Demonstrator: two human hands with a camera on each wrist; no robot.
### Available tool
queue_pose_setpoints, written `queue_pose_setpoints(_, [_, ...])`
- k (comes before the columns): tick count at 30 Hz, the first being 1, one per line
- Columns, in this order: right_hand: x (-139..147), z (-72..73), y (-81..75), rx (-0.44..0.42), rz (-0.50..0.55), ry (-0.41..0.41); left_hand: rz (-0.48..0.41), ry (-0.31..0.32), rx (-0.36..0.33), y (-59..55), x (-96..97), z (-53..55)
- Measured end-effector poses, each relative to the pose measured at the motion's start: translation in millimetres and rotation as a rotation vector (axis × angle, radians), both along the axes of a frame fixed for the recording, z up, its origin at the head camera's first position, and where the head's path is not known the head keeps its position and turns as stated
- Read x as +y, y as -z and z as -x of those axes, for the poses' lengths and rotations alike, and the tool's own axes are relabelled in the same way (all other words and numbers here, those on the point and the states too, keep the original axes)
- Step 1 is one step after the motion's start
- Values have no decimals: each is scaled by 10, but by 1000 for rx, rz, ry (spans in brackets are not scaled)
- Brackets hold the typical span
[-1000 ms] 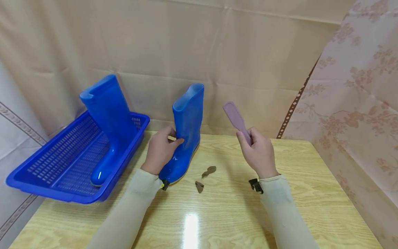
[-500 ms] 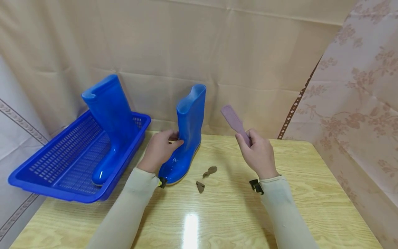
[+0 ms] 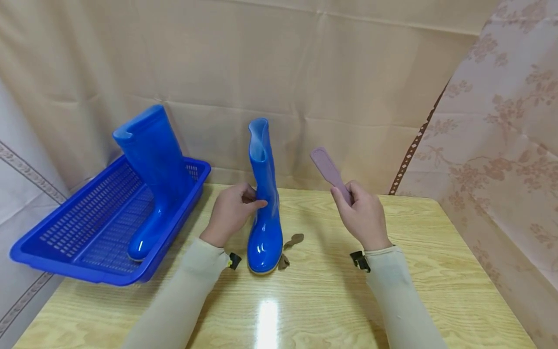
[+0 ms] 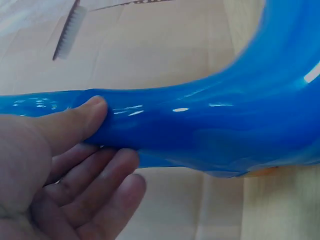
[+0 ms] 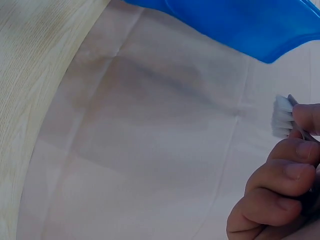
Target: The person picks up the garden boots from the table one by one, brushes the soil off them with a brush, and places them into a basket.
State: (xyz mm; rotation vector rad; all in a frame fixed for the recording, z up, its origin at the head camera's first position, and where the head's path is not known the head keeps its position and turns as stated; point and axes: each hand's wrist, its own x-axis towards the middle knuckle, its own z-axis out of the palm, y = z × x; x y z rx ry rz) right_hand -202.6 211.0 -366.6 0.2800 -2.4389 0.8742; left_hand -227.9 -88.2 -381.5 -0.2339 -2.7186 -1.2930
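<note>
A glossy blue rubber boot [image 3: 265,237] stands upright on the table, its toe pointing toward me. My left hand [image 3: 231,211] grips the shaft from the left, low down; in the left wrist view the thumb [image 4: 92,117] lies on the blue surface and the fingers curl below it. My right hand [image 3: 363,213] holds a brush [image 3: 328,167] by its mauve handle, raised to the right of the boot and apart from it. White bristles [image 5: 282,116] show in the right wrist view. Two brown leaf-like scraps [image 3: 294,240] lie right beside the boot's toe.
On the left, a blue plastic basket [image 3: 56,271] with slotted sides holds a second blue rubber boot [image 3: 159,160], upright and leaning. Beige cloth [image 3: 348,72] hangs behind the wood-grain table [image 3: 418,271]. A floral curtain [image 3: 519,145] hangs at the right.
My left hand has turned the boot: its toe has swung right, from pointing front-left to pointing straight at me, partly covering the near brown scrap. The brush stays nearly in place.
</note>
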Motion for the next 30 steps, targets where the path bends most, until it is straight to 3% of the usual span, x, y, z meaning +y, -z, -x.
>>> queue_pose_setpoints(5, [-11,1,-7,1,-8,-5,30,87,-51,-30,-7,-15])
queue_pose_setpoints(9, [-13,-5,-3,-5,-13,-6,89,117,-64,11,-38,25])
queue_pose_setpoints(12, [-11,-9,4,-8,-24,-7,140,117,-58,63,-25,59])
queue_pose_setpoints(17, [-2,-13,9,-18,-35,-4,192,92,26,117,35,71])
queue_pose_setpoints(24, [11,-25,-14,-25,-27,-8,144,43,111,143,131,19])
queue_pose_setpoints(27, [12,-21,-11,-23,-25,-20,133,24,89,133,155,-15])
queue_pose_setpoints(30, [10,-20,-4,-18,-31,-33,140,67,9,90,92,-16])
